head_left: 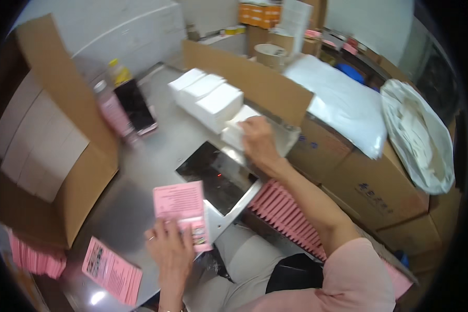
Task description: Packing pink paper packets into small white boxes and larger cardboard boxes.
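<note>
Beneath the spread fingers of my left hand (170, 249) lies a pink printed leaflet (179, 200), near the front edge of the metal table (140, 192). My hand rests flat over the leaflet's lower part. Farther off to the right, my right hand (259, 138) is closed, its fingertips pinching at the top of a low stack of white paper pieces (234, 134); motion blurs the grip. Taller white stacks (213, 99) stand just left of it. A dark glossy panel with a small red light (216, 174) is set between both hands.
More pink leaflets (112, 270) lie at the near left. An open carton (96, 151) with white stacks stands left; a phone (135, 106) leans by bottles. Pink pieces (286, 213) line a box under my right arm. Brown cartons (369, 192) and a white bag (338, 99) are right.
</note>
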Tool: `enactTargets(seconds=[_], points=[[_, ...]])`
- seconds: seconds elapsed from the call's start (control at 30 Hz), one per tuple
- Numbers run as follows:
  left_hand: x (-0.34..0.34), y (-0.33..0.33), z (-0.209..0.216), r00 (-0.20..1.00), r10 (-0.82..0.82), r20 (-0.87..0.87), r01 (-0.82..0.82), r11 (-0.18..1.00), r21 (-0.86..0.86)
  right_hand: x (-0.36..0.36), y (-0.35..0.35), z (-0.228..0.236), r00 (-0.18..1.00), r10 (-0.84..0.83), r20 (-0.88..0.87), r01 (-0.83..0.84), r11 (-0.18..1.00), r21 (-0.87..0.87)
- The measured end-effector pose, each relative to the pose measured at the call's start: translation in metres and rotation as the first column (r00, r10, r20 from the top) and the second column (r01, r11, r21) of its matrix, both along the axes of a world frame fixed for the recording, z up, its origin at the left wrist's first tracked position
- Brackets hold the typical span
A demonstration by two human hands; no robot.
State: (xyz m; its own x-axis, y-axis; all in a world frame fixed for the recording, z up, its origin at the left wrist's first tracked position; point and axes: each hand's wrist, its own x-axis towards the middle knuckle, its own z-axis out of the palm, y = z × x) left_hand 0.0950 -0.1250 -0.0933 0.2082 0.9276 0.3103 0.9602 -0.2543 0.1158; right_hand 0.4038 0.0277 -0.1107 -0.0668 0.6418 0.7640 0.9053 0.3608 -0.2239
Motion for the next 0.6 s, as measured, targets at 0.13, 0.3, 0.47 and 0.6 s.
enactTargets(seconds=[0.13, 0.3, 0.47, 0.6], points=[[0.008, -0.014, -0.001, 0.950, -0.209, 0.231, 0.227, 0.972, -0.054, -0.053, -0.044, 0.013, 0.969, 0.247, 0.026, -0.248, 0.964, 0.099], [-0.014, -0.020, 0.012, 0.944, -0.126, 0.304, 0.131, 0.991, 0.002, -0.135, -0.156, 0.003, 0.634, 0.737, 0.233, -0.740, 0.666, -0.093], [0.019, -0.013, 0.000, 0.903, -0.150, 0.403, 0.098, 0.984, 0.147, -0.162, -0.070, -0.006, 0.774, 0.549, 0.317, -0.425, 0.820, -0.384], [-0.023, -0.038, 0.018, 0.933, -0.102, 0.346, 0.110, 0.994, -0.003, -0.131, -0.038, -0.040, 0.923, 0.384, 0.018, -0.352, 0.864, -0.360]])
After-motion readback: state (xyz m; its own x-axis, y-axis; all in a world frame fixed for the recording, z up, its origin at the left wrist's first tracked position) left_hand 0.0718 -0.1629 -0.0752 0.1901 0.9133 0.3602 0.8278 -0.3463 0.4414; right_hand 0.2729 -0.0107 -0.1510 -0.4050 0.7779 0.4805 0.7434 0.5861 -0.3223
